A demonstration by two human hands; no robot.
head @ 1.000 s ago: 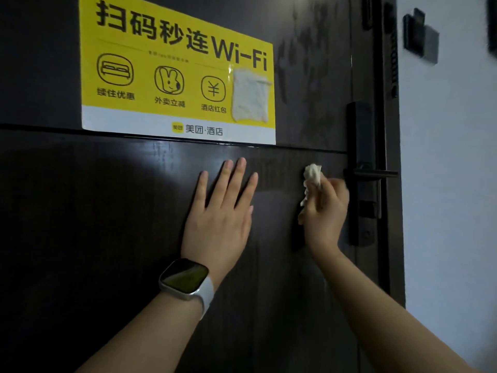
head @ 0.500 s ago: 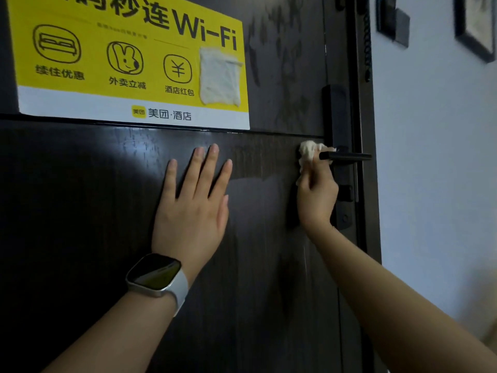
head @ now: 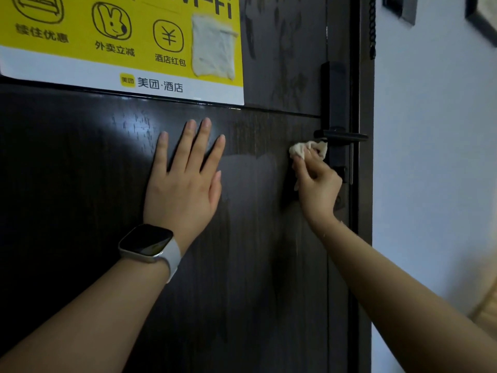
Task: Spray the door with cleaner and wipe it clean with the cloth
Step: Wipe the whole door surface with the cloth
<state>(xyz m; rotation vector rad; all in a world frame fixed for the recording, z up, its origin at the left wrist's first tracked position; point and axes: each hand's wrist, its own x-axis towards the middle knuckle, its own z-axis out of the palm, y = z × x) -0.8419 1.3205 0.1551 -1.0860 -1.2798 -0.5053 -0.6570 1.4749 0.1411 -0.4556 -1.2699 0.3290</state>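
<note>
Cloth (head: 306, 148) dropped from level with the handle (head: 340, 136) to just under it at centre right, bunched in right hand (head: 316, 184), left hand (head: 185, 181) still flat and released on door (head: 80, 184): wiping likely unfinished.

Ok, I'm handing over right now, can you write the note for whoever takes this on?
Left hand: open, flat against the door, smartwatch on the wrist.
Right hand: grips the bunched cloth against the door, just under the lever handle.
No spray bottle in view.
Done: the panel between the hands shows a wet sheen, so it looks sprayed and part wiped.
Left: smears show on the upper panel right of the yellow sign; probably also around the lock plate and the lower door.
</note>
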